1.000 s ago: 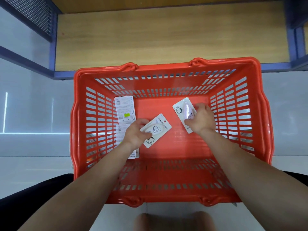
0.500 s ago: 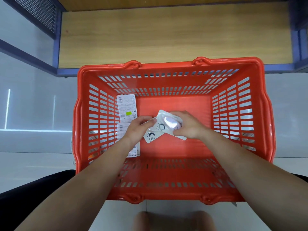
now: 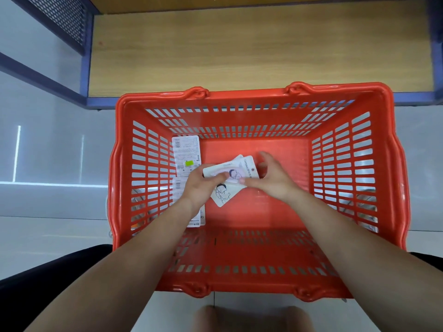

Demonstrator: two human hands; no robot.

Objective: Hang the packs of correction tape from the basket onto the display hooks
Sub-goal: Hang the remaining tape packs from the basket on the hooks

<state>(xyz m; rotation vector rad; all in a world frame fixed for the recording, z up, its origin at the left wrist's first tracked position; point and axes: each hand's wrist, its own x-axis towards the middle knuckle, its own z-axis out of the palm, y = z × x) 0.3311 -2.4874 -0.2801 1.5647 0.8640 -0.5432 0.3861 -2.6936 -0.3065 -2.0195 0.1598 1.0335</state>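
Left hand (image 3: 203,185) pinches two stacked packs (image 3: 236,170) at basket (image 3: 249,93) centre; right hand (image 3: 271,178) pinches their 3 o'clock edge. Advise squaring edges before lifting, so hang-holes align.

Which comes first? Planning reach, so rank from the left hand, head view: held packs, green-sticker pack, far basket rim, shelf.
1. Held packs, gripped in the left hand.
2. Green-sticker pack, lying just left.
3. Far basket rim, ahead.
4. Shelf, beyond that rim.
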